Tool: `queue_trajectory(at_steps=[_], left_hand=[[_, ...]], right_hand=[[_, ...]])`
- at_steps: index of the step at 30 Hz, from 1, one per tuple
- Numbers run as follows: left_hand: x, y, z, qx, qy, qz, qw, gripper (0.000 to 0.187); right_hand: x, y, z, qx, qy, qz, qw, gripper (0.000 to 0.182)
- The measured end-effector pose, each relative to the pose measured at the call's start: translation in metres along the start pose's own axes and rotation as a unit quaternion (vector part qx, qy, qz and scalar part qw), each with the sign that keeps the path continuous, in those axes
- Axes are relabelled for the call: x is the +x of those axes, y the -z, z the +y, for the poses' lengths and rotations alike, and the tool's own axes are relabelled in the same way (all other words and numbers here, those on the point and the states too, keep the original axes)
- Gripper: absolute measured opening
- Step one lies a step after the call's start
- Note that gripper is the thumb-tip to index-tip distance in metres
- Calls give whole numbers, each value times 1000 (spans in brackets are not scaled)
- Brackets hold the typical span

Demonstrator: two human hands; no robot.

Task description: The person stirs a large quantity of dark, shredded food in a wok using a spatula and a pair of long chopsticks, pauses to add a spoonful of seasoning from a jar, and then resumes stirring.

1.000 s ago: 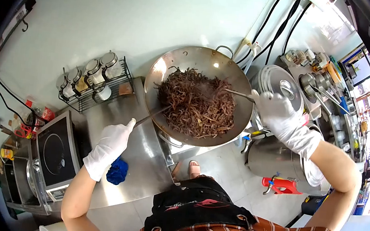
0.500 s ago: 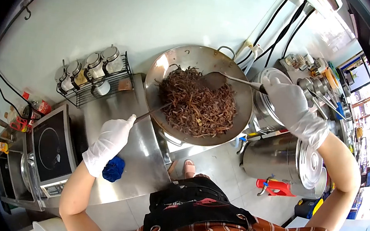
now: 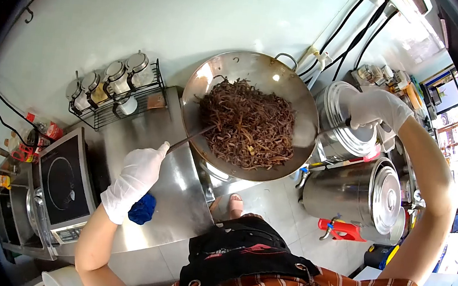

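A large metal wok [image 3: 305, 134] holds a heap of dark brown shredded strips [image 3: 247, 125]. At the wok's left, my gloved left hand [image 3: 139, 172] is closed round the handle of a long-handled cooking utensil [image 3: 190, 138]. The utensil's far end is buried in the strips, so its head is hidden. My gloved right hand [image 3: 380, 110] is past the wok's right rim, above a lidded steel pot. Its fingers are closed on the ladle [image 3: 332, 129], of which only part of the handle shows by the rim.
On the left are a steel counter [image 3: 171, 190], a blue cloth [image 3: 142, 209], an induction cooker [image 3: 65, 176] and a wire rack [image 3: 146, 103] with several jars. To the right stand a lidded steel pot [image 3: 331, 100] and a big steel barrel with a tap [image 3: 338, 193].
My right hand has moved right, drawing the ladle's bowl out of the strips and past the wok's right side. My left hand keeps its hold with almost no movement.
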State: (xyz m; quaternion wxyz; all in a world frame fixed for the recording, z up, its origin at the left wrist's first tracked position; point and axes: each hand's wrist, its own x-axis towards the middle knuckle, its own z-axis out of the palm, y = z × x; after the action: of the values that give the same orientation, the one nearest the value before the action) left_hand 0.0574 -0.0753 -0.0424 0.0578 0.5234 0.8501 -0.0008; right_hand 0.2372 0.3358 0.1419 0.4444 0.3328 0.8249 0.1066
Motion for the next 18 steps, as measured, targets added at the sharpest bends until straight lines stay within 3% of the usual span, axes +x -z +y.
queue_trajectory(at_steps=[3, 5, 7, 8, 9, 11, 14, 17, 18], left_hand=[[-1, -2, 0, -4, 11, -10, 1000, 42], [-3, -9, -4, -11, 12, -11, 1000, 40], [-5, -20, -6, -66, 25, 3, 997, 36], [-8, -27, -7, -89, 18, 20, 996, 34], [-9, -32, -8, -88, 19, 24, 996, 34], [-11, -41, -4, -112, 48, 18, 992, 35], [-11, -61, 6, -135, 73, 27, 988, 35], [-9, -74, 22, -164, 94, 34, 981, 34], [-9, -73, 28, -190, 102, 52, 975, 34]], right_hand=[[24, -11, -5, 12, 16, -80, 997, 33], [55, -38, -10, 9, 137, -141, 980, 35], [73, -76, -42, 181, 175, -142, 957, 34], [77, -107, -67, 330, 150, -64, 930, 36], [103, -131, -91, 414, 113, -105, 897, 29], [181, -206, -115, 673, 132, -161, 710, 27], [153, -193, -136, 659, 127, 22, 741, 24], [164, -197, -133, 690, 153, 55, 706, 27], [159, -197, -128, 656, 148, 60, 738, 30]])
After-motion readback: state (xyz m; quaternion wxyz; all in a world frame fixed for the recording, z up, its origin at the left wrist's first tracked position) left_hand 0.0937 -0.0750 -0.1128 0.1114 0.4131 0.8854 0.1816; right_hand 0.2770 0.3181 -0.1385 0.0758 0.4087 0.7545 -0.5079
